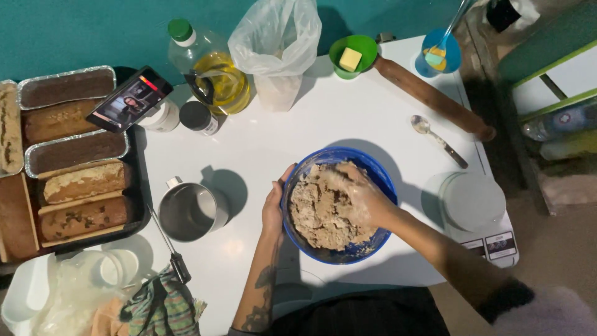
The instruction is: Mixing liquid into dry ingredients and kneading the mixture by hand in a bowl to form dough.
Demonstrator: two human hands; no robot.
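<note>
Where the white table (pixel 298 134) nears the person's body stands a blue bowl (pixel 367 165), round, filled with coarse tan dough (pixel 317 211). Right hand (pixel 360 196): down in the bowl, resting on the dough, fingers curled and smeared with it; how much dough it grips cannot be told. Left hand (pixel 273 202): cupped around the bowl's left outer wall, thumb at the rim.

Left of the bowl: steel measuring cup (pixel 189 211), empty, and a thin probe with a black handle (pixel 171 249). Right of the bowl: white kitchen scale (pixel 476 205). Beyond it: metal spoon (pixel 435 137) and wooden rolling pin (pixel 432 96), lying apart. Far edge: green bowl (pixel 360 46) holding a butter cube, clear plastic bag (pixel 277 43), bottle of yellow oil (pixel 208 65) with green cap, two small jars. Left side: phone (pixel 129 99) propped up, dark tray (pixel 140 186) with loaves in foil and paper pans. Near corner: striped cloth (pixel 161 305).
</note>
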